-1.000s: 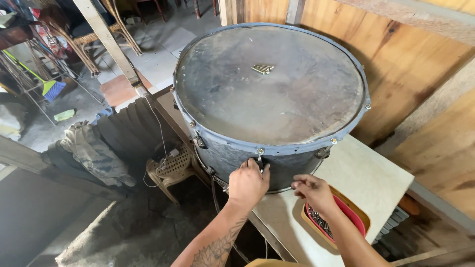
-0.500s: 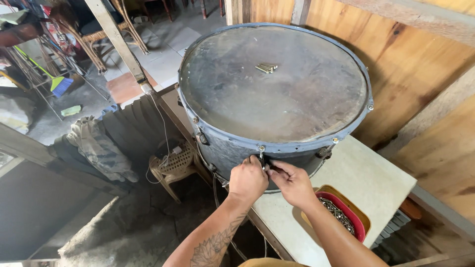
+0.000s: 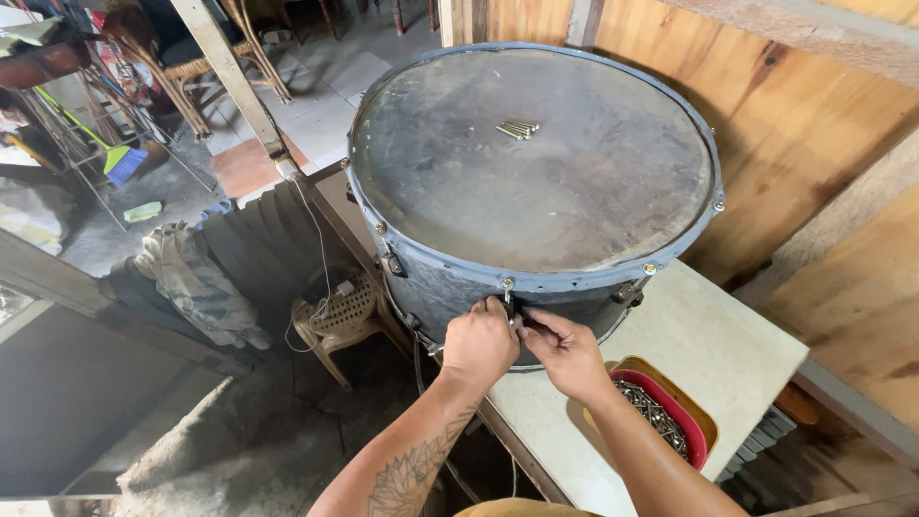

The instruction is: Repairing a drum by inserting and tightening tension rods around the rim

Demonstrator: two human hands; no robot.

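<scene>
Large drum (image 3: 531, 182): round, blue-grey shell and rim, worn grey skin facing up; stands on a pale table (image 3: 708, 345) against a wooden wall (image 3: 814, 124), centre of the scene, its near edge overhanging the table's left side.

Tension rod (image 3: 508, 304): small metal fitting on the near side of the drum, below the rim; both hands meet at it.

Left hand (image 3: 479, 343): fingers curled narrow, closed against the drum shell at the rod; forearm tattooed.

Right hand (image 3: 567, 349): thumb and forefinger pinched narrow at the same rod, touching the left hand. What exactly sits between the fingertips is too small to make out, possibly a small key or the rod itself.

Loose bolts (image 3: 517, 128): a small bunch lying on the drum skin, far side, well apart from the hands.

Red tray (image 3: 670, 426): on the table, near right, just beside the right forearm; filled with small dark metal pieces.

Plastic stool (image 3: 340, 316): beige, on the floor left of the drum.

Broom (image 3: 120, 158): far left, green and blue.
</scene>
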